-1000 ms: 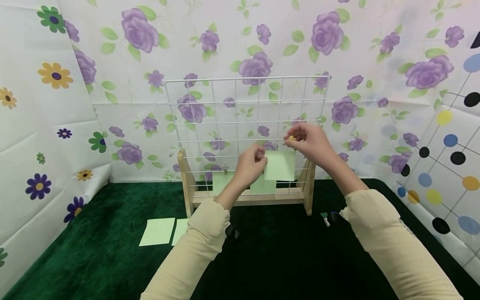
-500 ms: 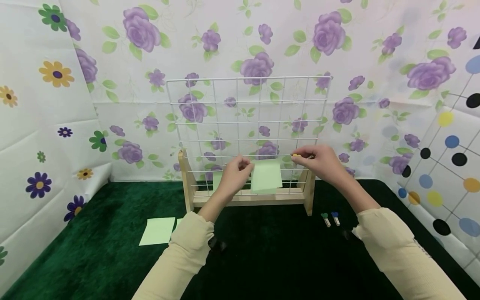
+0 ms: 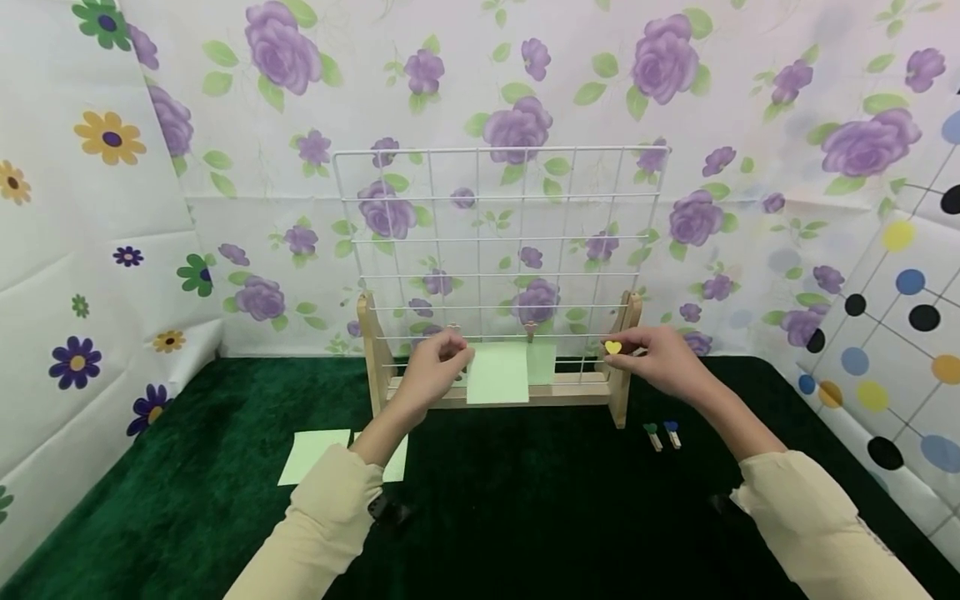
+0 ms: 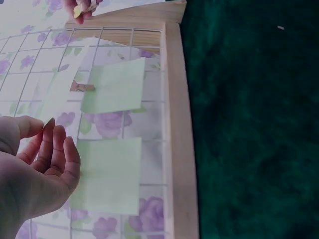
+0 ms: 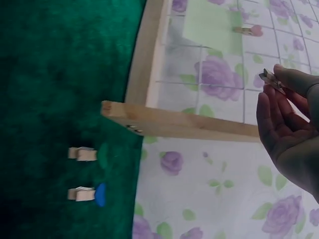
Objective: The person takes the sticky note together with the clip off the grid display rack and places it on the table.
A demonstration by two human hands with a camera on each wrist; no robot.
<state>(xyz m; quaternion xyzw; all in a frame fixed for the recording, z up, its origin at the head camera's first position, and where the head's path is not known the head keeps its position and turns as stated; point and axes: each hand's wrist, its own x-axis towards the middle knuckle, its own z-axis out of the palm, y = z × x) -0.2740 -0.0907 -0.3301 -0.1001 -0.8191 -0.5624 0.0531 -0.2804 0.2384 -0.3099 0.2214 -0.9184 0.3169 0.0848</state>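
Observation:
My left hand (image 3: pixel 432 367) pinches a pale green paper sheet (image 3: pixel 498 373) by its upper left corner, in front of the lower part of a white wire grid (image 3: pixel 498 240). Between the thumb and fingers of my right hand (image 3: pixel 663 360) is a small wooden clothespin with a yellow heart (image 3: pixel 613 347), right of the sheet. Behind the held sheet, another green sheet (image 3: pixel 542 364) hangs from the grid by a clothespin with a pink heart (image 5: pixel 255 31). A further hung sheet (image 4: pixel 109 174) shows beyond my left fingers; in the head view the hand and held sheet mostly hide it.
Wooden feet (image 3: pixel 619 367) support the grid on dark green cloth (image 3: pixel 525 500). At left lie two green sheets, one whole (image 3: pixel 313 454) and one (image 3: pixel 395 460) partly behind my left forearm. At right lie a green-heart clothespin (image 3: pixel 653 437) and a blue-heart clothespin (image 3: pixel 672 435).
My left hand has carried the sheet left and down across the grid, uncovering part of the hung sheet and its clothespin. My right hand has lowered and shifted right with the yellow-heart clothespin.

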